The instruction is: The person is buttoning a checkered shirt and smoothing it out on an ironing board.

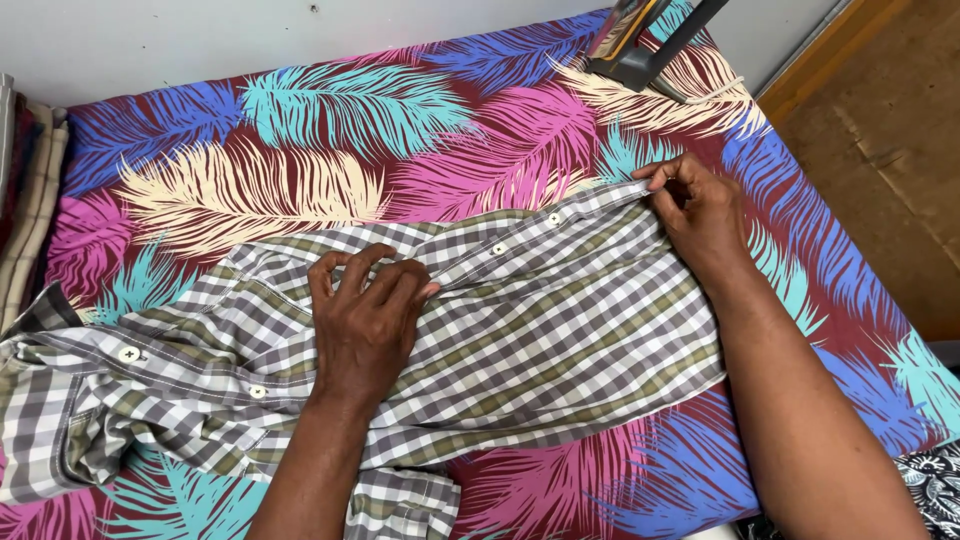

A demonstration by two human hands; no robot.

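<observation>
A grey, white and olive checked shirt (560,330) lies spread across a cloth with a bright feather print (330,150). Its buttoned front edge runs from left to upper right, with white buttons along it. My left hand (365,310) rests on the shirt near the middle and pinches the buttoned edge between thumb and fingers. My right hand (700,215) grips the far end of that same edge at the upper right, pulling it taut.
An iron (650,45) stands at the far right corner of the covered surface, its cord trailing beside it. Folded striped cloth (25,200) lies at the left edge. A brown floor (880,130) shows on the right.
</observation>
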